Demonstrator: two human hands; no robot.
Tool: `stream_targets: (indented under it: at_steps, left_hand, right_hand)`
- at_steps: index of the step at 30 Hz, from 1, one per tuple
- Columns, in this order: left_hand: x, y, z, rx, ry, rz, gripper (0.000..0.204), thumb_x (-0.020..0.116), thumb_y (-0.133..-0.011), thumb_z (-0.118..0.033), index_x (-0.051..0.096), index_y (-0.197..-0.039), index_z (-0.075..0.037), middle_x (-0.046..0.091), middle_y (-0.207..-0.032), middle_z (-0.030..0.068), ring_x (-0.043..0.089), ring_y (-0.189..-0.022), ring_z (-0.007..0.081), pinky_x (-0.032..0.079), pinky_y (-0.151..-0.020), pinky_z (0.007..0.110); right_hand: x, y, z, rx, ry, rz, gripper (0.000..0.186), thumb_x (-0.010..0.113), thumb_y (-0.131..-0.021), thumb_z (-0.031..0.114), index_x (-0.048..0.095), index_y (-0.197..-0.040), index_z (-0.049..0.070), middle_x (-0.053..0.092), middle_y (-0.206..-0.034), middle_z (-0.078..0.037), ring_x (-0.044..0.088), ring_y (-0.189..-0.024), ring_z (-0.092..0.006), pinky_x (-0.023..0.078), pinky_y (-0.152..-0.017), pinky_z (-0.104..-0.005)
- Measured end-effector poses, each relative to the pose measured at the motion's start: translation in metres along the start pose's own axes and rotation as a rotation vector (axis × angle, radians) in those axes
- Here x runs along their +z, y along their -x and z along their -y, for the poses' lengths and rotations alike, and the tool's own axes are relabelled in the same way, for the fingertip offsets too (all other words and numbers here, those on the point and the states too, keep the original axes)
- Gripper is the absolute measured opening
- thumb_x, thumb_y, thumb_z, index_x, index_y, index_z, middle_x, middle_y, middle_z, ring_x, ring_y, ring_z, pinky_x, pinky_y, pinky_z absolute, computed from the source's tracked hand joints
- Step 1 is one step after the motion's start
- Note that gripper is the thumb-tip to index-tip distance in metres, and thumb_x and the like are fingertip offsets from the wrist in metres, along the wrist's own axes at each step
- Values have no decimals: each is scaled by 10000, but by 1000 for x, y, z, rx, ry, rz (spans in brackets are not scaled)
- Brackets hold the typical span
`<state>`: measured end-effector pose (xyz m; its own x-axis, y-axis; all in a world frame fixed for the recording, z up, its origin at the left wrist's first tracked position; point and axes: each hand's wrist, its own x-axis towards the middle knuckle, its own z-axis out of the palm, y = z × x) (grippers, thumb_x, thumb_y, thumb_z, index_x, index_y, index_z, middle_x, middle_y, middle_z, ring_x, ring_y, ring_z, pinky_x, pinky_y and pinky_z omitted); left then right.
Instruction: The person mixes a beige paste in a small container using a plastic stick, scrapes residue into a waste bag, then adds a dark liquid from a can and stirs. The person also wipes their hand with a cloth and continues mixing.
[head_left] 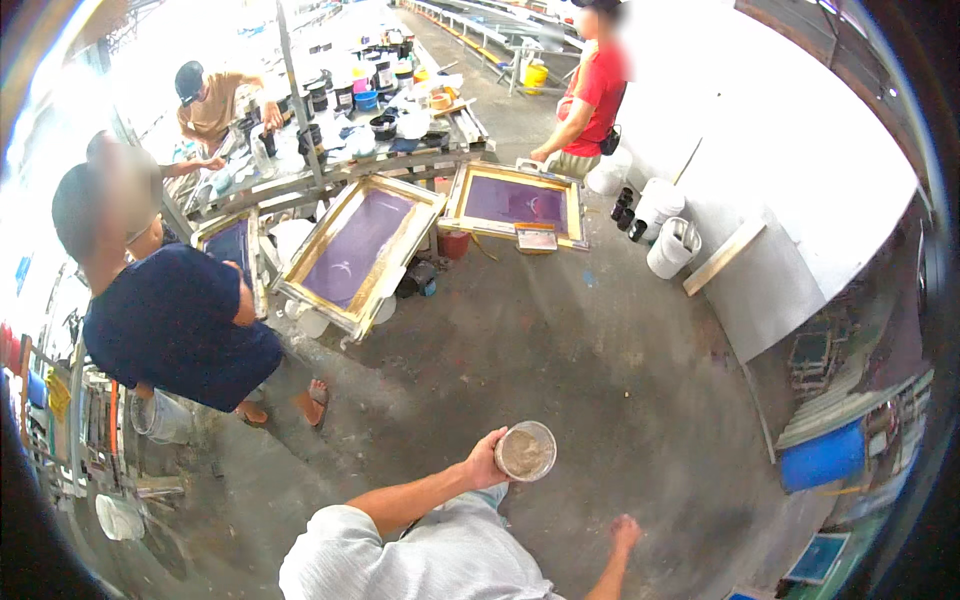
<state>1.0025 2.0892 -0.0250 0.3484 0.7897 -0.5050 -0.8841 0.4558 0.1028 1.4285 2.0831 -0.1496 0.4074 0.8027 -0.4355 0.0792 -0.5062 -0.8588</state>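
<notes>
A: Where is the round, clear-walled cup (526, 452) with the lumpy tan-brown contents?

B: In the left hand (484, 460), held out before the light-grey short-sleeved shirt (430, 556), above the stained grey concrete floor (520, 345). Its open mouth faces up.

A: How do the fingers sit on it?

B: They are clamped on the cup's left side, near the rim.

A: And the right hand (626, 530)?

B: It hangs low, off to the right and well apart from the cup. It is too blurred for me to tell whether its fingers are apart or together.

A: What stands farther out?

B: A large rectangular wooden frame with a purple panel (352, 252) sits at a slant. Just right of it is a second purple-panelled wooden frame (508, 202), with a small pale block (537, 238) on its near edge. Behind both, jars and tubs crowd a long worktable (270, 188).

A: Who else is there?

B: A person in a navy shirt (185, 325) at the left, a person in a tan shirt (222, 103) at the worktable, and a person in a red shirt (598, 95) behind the second frame, near some white plastic buckets (672, 250).
</notes>
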Motion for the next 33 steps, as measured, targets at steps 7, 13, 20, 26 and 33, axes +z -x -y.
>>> stream_targets:
  at_steps: [7,13,20,26,33]
  left_hand:
    - [98,-179,-67,5,95,128,600,423,-1009,-566,536,-1421,-145,520,-1484,73,505,-1343,298,379,-1127,545]
    - [201,-326,-89,6,-12,39,596,437,-1004,-584,566,-1380,-140,558,-1446,81,529,-1311,287,399,-1109,548]
    - [315,-444,-127,80,107,-66,576,408,-1014,-581,592,-1350,-151,592,-1399,84,546,-1289,273,428,-1088,518]
    - [375,-549,-164,186,120,-28,529,416,-1021,-553,627,-1319,-170,603,-1390,50,567,-1270,239,430,-1095,469]
    - [425,-680,-249,236,199,-53,559,401,-1019,-568,572,-1381,-178,567,-1433,44,547,-1292,263,428,-1089,492]
  right_hand:
    - [12,-69,-50,120,769,353,289,661,-850,331,673,-934,55,713,-965,-168,678,-861,-337,510,-813,-476]
    - [47,-179,75,262,656,430,233,633,-892,295,641,-897,63,666,-870,-139,634,-758,-297,484,-702,-437]
    - [57,-440,219,290,522,378,201,601,-939,253,604,-854,72,610,-759,-105,581,-637,-252,454,-573,-392]
    - [76,-706,406,222,387,214,214,574,-981,218,572,-817,79,563,-664,-76,537,-533,-213,428,-462,-353]
    - [205,-848,535,-28,206,356,169,567,-984,215,626,-1058,76,644,-817,-62,614,-666,-184,495,-555,-317]
